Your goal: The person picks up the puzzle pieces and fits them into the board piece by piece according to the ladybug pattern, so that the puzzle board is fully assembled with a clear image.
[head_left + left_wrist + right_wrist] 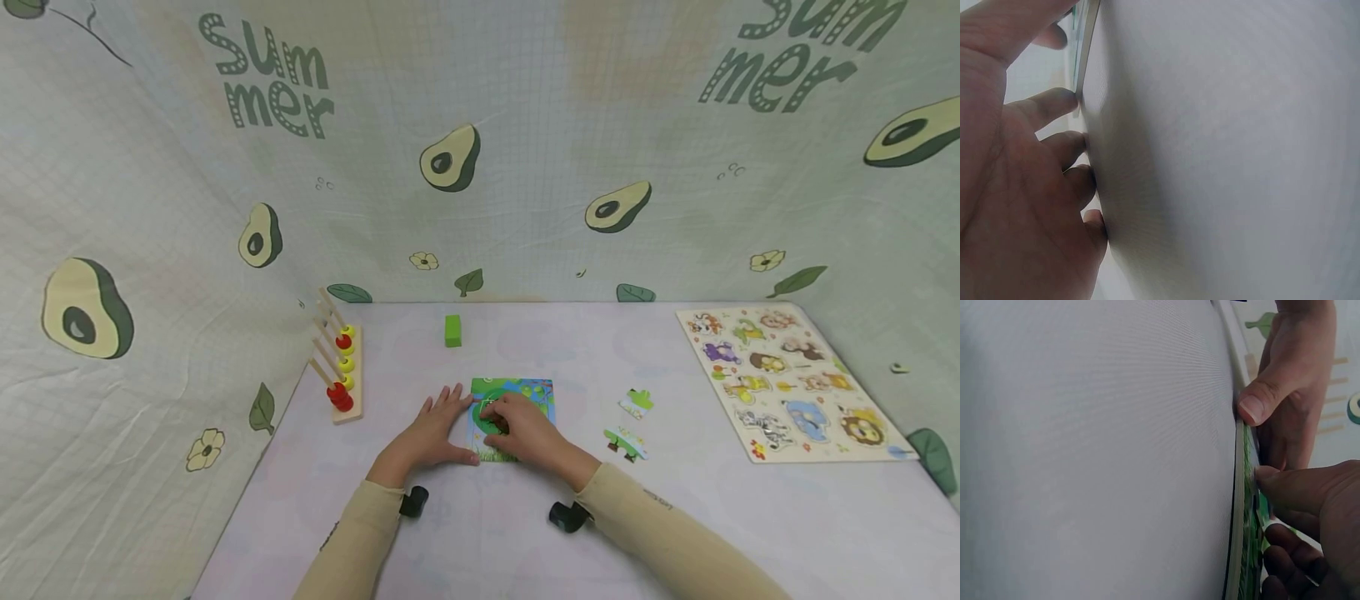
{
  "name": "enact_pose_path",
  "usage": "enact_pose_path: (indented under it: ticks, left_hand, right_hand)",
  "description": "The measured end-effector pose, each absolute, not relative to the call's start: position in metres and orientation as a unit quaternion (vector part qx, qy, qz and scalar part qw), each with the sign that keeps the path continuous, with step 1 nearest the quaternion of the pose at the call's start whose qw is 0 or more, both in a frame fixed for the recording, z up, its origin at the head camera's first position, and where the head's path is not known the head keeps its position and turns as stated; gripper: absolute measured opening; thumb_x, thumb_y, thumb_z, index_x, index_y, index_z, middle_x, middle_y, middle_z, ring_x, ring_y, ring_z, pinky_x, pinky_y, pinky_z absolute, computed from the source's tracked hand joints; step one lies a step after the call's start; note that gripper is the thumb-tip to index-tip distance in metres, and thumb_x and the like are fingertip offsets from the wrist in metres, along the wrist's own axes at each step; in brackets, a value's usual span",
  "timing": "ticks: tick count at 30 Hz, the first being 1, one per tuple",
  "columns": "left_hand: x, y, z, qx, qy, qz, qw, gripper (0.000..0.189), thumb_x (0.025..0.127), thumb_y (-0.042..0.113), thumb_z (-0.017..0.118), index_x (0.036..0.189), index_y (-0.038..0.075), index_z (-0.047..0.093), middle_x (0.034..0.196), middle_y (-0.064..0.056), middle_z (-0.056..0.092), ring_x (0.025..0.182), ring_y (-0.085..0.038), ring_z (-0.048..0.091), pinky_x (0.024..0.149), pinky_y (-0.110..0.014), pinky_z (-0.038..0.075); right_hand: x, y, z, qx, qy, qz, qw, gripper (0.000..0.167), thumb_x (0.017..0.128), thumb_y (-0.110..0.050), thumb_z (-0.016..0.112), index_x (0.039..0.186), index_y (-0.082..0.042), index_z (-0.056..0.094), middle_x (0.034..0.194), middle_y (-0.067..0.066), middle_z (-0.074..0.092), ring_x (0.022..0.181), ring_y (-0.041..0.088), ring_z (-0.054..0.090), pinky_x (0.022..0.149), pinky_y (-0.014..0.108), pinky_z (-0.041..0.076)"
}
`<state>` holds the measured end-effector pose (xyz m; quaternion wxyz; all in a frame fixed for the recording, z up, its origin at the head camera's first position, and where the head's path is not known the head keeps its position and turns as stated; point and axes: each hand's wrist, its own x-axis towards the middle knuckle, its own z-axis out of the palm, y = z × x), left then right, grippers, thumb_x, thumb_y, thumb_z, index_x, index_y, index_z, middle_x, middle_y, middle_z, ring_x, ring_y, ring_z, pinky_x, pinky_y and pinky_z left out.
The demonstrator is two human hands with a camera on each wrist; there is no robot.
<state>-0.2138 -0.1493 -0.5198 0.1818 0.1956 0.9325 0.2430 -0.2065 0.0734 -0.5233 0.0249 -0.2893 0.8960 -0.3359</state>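
A small jigsaw puzzle board (534,388) with a green and blue picture lies flat in the middle of the table. My left hand (435,433) rests at its left side, fingers stretched out and thumb at the near left corner. In the left wrist view the board's edge (1088,53) rises beside my fingers. My right hand (528,433) is over the board, its thumb and curled fingers around a green puzzle piece (491,423). The right wrist view shows my thumb (1275,482) against the board's top; the hand hides much of the picture.
Two loose puzzle pieces, one green and white (637,403) and one with trees (626,444), lie right of the board. Farther right is an animal puzzle board (795,387). A wooden bead counter (356,410) stands at left, and a green block (453,331) behind.
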Motion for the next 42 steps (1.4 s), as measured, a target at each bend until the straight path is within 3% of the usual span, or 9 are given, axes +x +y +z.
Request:
enact_pose_path:
  ticks: [14, 42]
  left_hand:
    - [-0.2145, -0.1501, -0.5216, 0.200, 0.932, 0.241, 0.181, 0.106, 0.077, 0.052, 0.085, 0.161, 0.016, 0.031, 0.170, -0.012, 0.012, 0.157, -0.030, 0.001, 0.126, -0.051, 0.001]
    - [-0.2142, -0.1499, -0.5217, 0.201, 0.933, 0.239, 0.179, 0.107, 0.077, 0.053, 0.085, 0.161, 0.016, 0.031, 0.170, -0.012, 0.011, 0.157, -0.030, 0.001, 0.126, -0.051, 0.001]
  right_hand:
    - [-0.2045, 0.0752, -0.5268, -0.318, 0.896, -0.311, -0.010, 0.041, 0.084, -0.017, 0.084, 0.122, -0.011, 0.072, 0.109, -0.001, 0.072, 0.097, 0.015, 0.058, 0.095, 0.041, 0.050]
    - [-0.2020, 0.0741, -0.5220, -0.341, 0.902, -0.265, -0.016, 0.040, 0.085, -0.019, 0.083, 0.124, -0.013, 0.073, 0.119, -0.003, 0.073, 0.114, 0.025, 0.062, 0.098, 0.041, 0.052]
